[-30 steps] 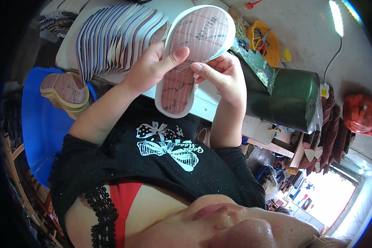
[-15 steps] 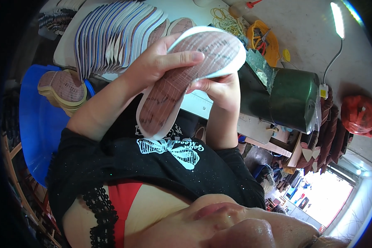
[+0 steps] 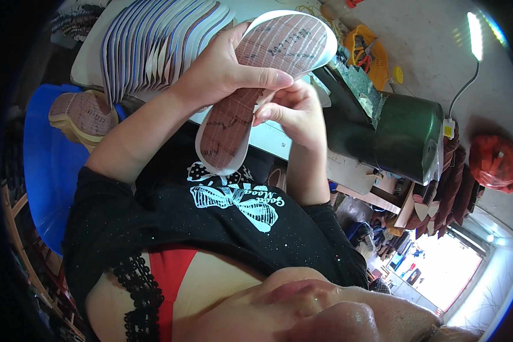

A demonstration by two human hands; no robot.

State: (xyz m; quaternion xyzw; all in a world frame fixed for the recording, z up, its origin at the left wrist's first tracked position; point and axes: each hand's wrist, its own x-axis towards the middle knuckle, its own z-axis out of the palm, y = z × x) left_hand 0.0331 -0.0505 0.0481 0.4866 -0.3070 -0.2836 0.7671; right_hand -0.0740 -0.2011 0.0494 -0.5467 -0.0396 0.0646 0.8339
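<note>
Held at 12 o'clock, the white-edged insole [image 3: 239,111] is judged light and bendable, best taken by its waist, where the left hand [image 3: 222,71] clamps it and the right hand [image 3: 296,111] pinches its edge.

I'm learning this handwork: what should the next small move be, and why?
Perhaps ease the right hand a little way along the rim of the sole: it is at the narrow middle's edge, while the left hand supports the sole.

there is one held sole [image 3: 285,43], one blue tub [image 3: 47,182], one yellow basket [image 3: 378,74] and one red bag [image 3: 496,162].
</note>
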